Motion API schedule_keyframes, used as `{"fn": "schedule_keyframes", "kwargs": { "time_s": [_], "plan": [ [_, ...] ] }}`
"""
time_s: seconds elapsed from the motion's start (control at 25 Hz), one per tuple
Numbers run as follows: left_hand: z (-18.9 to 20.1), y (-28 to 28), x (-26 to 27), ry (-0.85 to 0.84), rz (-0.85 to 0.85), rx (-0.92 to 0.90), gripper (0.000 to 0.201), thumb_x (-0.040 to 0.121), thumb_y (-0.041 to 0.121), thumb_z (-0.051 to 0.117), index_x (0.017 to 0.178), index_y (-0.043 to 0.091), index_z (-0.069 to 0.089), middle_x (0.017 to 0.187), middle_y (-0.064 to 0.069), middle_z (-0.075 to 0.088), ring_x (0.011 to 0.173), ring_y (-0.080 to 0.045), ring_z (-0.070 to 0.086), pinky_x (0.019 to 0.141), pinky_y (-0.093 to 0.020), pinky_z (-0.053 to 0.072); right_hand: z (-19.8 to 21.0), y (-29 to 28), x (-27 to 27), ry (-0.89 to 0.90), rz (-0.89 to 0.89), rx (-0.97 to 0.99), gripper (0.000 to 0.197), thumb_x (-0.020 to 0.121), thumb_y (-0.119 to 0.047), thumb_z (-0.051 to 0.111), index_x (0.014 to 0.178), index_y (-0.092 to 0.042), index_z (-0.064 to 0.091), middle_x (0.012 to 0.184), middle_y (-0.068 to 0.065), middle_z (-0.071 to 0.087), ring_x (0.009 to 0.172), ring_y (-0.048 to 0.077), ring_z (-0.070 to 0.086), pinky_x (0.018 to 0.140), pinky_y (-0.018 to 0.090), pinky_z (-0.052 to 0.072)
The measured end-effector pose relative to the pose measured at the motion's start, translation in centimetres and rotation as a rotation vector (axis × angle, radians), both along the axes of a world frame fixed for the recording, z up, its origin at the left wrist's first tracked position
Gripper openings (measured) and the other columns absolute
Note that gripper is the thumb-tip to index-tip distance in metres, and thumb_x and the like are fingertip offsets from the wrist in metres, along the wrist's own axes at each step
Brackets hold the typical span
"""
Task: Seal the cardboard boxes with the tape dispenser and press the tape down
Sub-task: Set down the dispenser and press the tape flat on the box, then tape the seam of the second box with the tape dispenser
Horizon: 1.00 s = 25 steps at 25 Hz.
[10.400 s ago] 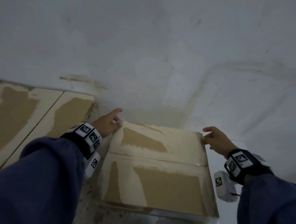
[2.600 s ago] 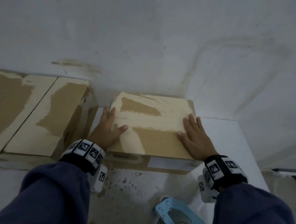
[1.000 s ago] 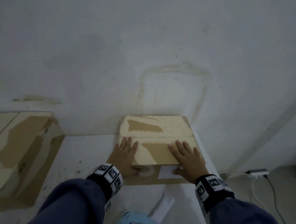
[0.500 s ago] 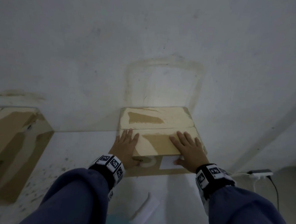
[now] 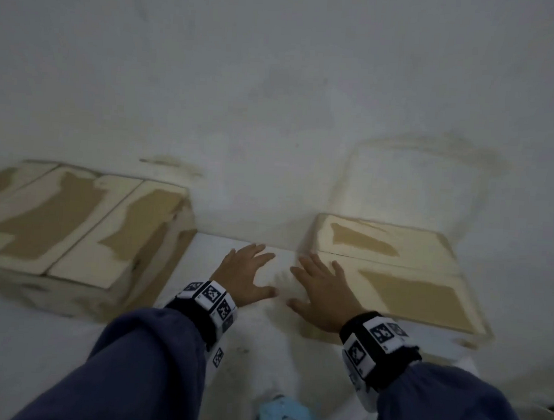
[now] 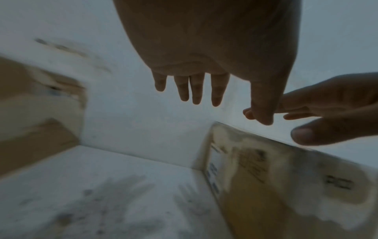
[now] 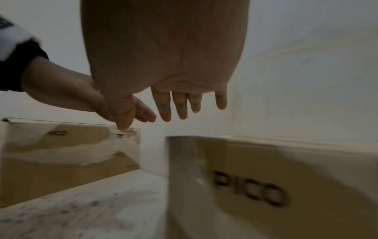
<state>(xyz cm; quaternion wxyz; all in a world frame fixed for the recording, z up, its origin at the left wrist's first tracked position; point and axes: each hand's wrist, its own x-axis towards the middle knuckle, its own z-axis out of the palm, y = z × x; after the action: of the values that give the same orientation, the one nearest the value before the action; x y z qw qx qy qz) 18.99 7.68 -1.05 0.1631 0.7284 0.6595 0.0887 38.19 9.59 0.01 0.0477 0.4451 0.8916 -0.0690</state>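
Both hands hovering flat-fingered, holding nothing

The left hand and right hand are spreading straight fingers side by side above the white table, clear of it. A cardboard box is sitting just right of the right hand; another box lies left of the left hand. The blue tape dispenser is lying below the wrists.

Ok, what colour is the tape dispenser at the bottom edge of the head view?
Light blue. The tape dispenser shows only in the head view, blurred and cut off by the frame's lower edge.
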Motion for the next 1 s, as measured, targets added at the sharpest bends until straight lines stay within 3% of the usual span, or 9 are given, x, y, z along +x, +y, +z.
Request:
{"fn": "schedule_keyframes", "kwargs": {
  "time_s": [0.12, 0.24, 0.4, 0.48, 0.64, 0.84, 0.92, 1.0],
  "plan": [
    [0.3, -2.9, -8.6, 0.014, 0.114, 0.023, 0.092, 0.065, 0.069, 0.041, 0.145, 0.027, 0.031, 0.157, 0.001, 0.019, 0.146, -0.016, 0.012, 0.119, -0.039, 0.011, -0.4, -1.3, -8.6, 0.000, 0.134, -0.046, 0.067, 0.093, -0.054, 0.036, 0.149, -0.020, 0.020, 0.161, 0.002, 0.006, 0.148, 0.020, -0.004, 0.116, 0.049, 0.002],
    [0.9, -6.0, -17.6, 0.059, 0.195, -0.010, 0.091, 0.065, 0.068, 0.045, 0.145, 0.027, 0.030, 0.158, -0.001, 0.017, 0.146, -0.017, 0.010, 0.119, -0.039, 0.012, -0.2, -2.9, -17.4, 0.037, 0.228, -0.091, 0.065, 0.094, -0.052, 0.039, 0.148, -0.020, 0.021, 0.160, 0.002, 0.008, 0.148, 0.020, 0.000, 0.116, 0.049, 0.006],
    [0.8, -8.5, -27.1, 0.237, 0.247, -0.104, 0.113, 0.058, 0.077, 0.055, 0.150, 0.029, 0.009, 0.159, 0.000, -0.005, 0.147, -0.021, -0.008, 0.118, -0.046, 0.000, -0.6, -4.5, -26.8, 0.061, 0.293, -0.091, 0.069, 0.091, -0.050, 0.046, 0.149, -0.025, 0.017, 0.161, 0.002, 0.003, 0.147, 0.023, 0.005, 0.116, 0.050, 0.011],
    [-0.1, -8.9, -30.1, 0.360, 0.253, -0.163, 0.117, 0.063, 0.071, 0.062, 0.150, 0.030, -0.003, 0.158, -0.005, -0.012, 0.146, -0.027, -0.012, 0.117, -0.051, -0.002, -1.2, -5.1, -29.6, 0.044, 0.297, -0.104, 0.071, 0.090, -0.049, 0.048, 0.149, -0.031, 0.013, 0.161, 0.003, -0.002, 0.147, 0.027, 0.003, 0.115, 0.051, 0.011],
    [-1.7, -8.8, -32.2, 0.448, 0.140, -0.173, 0.112, 0.069, 0.068, 0.061, 0.149, 0.028, -0.007, 0.158, -0.011, -0.008, 0.146, -0.030, -0.007, 0.116, -0.053, 0.002, -2.7, -5.3, -30.4, 0.018, 0.299, -0.048, 0.062, 0.093, -0.049, 0.042, 0.148, -0.037, 0.015, 0.161, 0.002, 0.002, 0.147, 0.027, 0.002, 0.114, 0.049, 0.015],
    [-1.9, -8.6, -30.5, 0.484, -0.027, -0.109, 0.104, 0.073, 0.073, 0.052, 0.149, 0.032, -0.006, 0.158, -0.011, -0.011, 0.145, -0.031, -0.010, 0.116, -0.051, -0.002, -3.3, -5.2, -26.3, 0.073, 0.275, -0.038, 0.055, 0.097, -0.041, 0.039, 0.147, -0.038, 0.017, 0.161, -0.001, 0.002, 0.148, 0.023, 0.001, 0.115, 0.044, 0.016],
    [-2.3, -8.7, -28.5, 0.477, -0.104, -0.090, 0.101, 0.077, 0.073, 0.047, 0.148, 0.031, -0.011, 0.157, -0.009, -0.019, 0.145, -0.031, -0.015, 0.116, -0.051, -0.004, -3.7, -5.1, -24.1, 0.108, 0.244, -0.030, 0.052, 0.097, -0.037, 0.038, 0.147, -0.036, 0.023, 0.160, 0.001, 0.009, 0.147, 0.025, 0.013, 0.113, 0.044, 0.023],
    [-3.1, -9.0, -25.5, 0.429, -0.117, -0.089, 0.096, 0.082, 0.069, 0.042, 0.147, 0.029, -0.015, 0.157, -0.008, -0.020, 0.145, -0.030, -0.015, 0.116, -0.050, -0.001, -3.9, -5.4, -21.7, 0.153, 0.217, -0.016, 0.049, 0.094, -0.036, 0.033, 0.142, -0.030, 0.038, 0.155, 0.010, 0.027, 0.134, 0.033, 0.041, 0.103, 0.046, 0.041]
  ]
}}
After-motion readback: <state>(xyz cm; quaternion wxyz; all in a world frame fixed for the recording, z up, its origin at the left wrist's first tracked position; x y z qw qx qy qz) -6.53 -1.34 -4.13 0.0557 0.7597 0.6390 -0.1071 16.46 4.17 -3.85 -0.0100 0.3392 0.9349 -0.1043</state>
